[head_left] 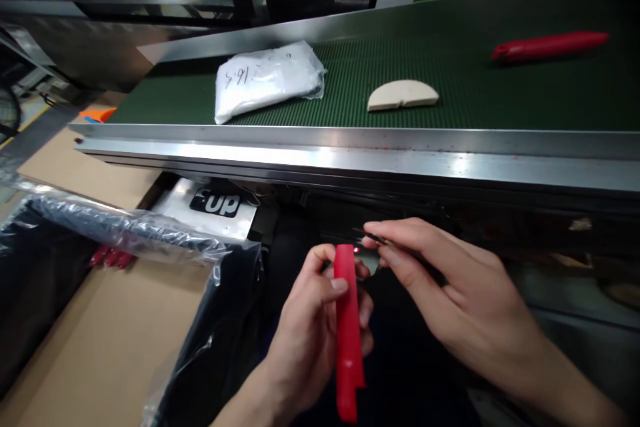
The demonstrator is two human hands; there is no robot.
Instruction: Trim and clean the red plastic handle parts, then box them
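Note:
My left hand (305,330) is closed round a long red plastic part (349,340), its thumb pressed on the near face. The part stands nearly upright in the picture, with a small step near its lower end. To the right, my right hand (445,287) pinches a thin dark pointed tool (383,240) between thumb and fingers. Its tip lies close to the upper end of the red part; whether they touch I cannot tell. The tool's rear end is hidden in the palm.
Ahead runs a green ribbed conveyor belt (345,87) with a metal edge (310,147). On it lie a white plastic-wrapped packet (270,80), a beige half-round piece (403,95) and another red part (550,47). A plastic-lined box (125,320) with cardboard and several red pieces stands at left.

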